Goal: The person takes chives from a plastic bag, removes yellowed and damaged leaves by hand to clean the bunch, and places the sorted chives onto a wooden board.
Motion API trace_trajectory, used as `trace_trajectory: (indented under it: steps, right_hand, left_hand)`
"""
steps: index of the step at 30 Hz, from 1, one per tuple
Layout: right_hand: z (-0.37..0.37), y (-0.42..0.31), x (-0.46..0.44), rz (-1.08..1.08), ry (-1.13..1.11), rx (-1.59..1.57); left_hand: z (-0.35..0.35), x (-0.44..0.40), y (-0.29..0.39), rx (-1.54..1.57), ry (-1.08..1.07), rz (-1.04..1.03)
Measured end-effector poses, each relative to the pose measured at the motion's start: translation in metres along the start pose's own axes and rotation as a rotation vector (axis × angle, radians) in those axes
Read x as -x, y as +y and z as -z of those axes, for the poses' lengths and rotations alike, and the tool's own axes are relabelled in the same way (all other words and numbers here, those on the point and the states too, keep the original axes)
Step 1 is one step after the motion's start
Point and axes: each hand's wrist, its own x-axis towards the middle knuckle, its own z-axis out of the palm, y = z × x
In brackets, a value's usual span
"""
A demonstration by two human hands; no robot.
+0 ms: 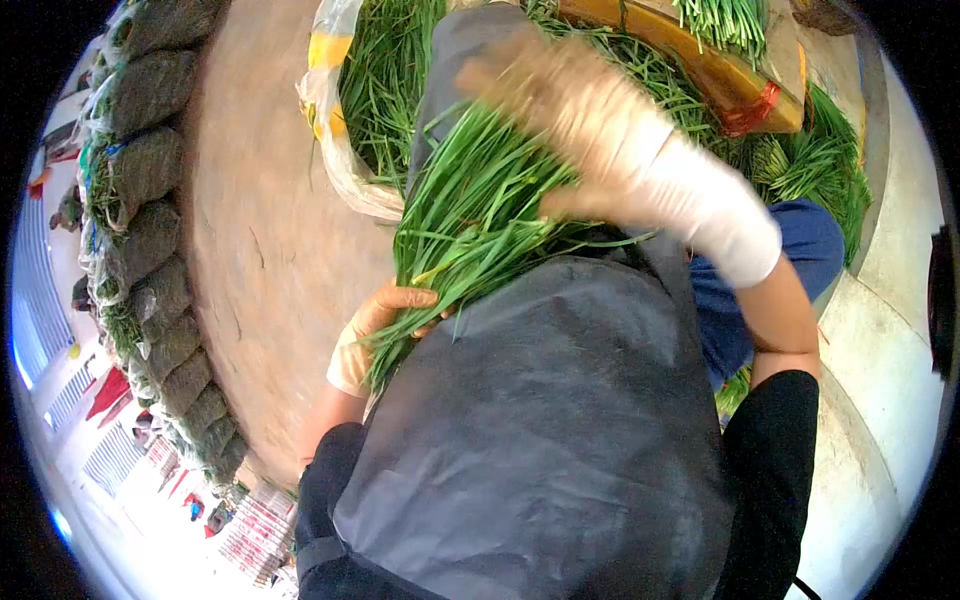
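Note:
A loose bunch of long green chives (480,200) lies across the dark apron (540,430) on my lap. Its lower end is gripped by my left hand (385,315), in a pale glove, with the fingers wrapped round the leaves. My right hand (570,110), also gloved and smeared by motion, is over the upper part of the bunch. Its thumb stands apart from its fingers, and I see nothing held in it. Beyond the bunch, a clear plastic bag (355,185) with yellow patches is full of more chives.
A yellow-brown board or crate edge (700,60) with red ties runs at the top right. Neat green bundles (815,165) lie beside it. Packed dark bags (150,90) line the left side across the brown floor (255,200). Stacked boxes (262,530) and distant people are at lower left.

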Motion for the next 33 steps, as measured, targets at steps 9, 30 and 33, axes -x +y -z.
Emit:
trace_trajectory:
  steps: [9, 30, 33]
  right_hand:
    - [-0.027, -0.035, -0.041, -0.132, -0.186, -0.469]
    - [0.147, 0.184, 0.122, -0.510, 0.902, -0.637]
    - [0.186, 0.191, 0.132, -0.469, 0.923, -0.182]
  left_hand:
    - [-0.030, 0.040, 0.078, -0.399, -0.330, -0.400]
    - [-0.369, -0.244, 0.169, -0.861, -0.691, -1.073]
    - [-0.418, -0.284, 0.201, -0.911, -0.641, -1.327]
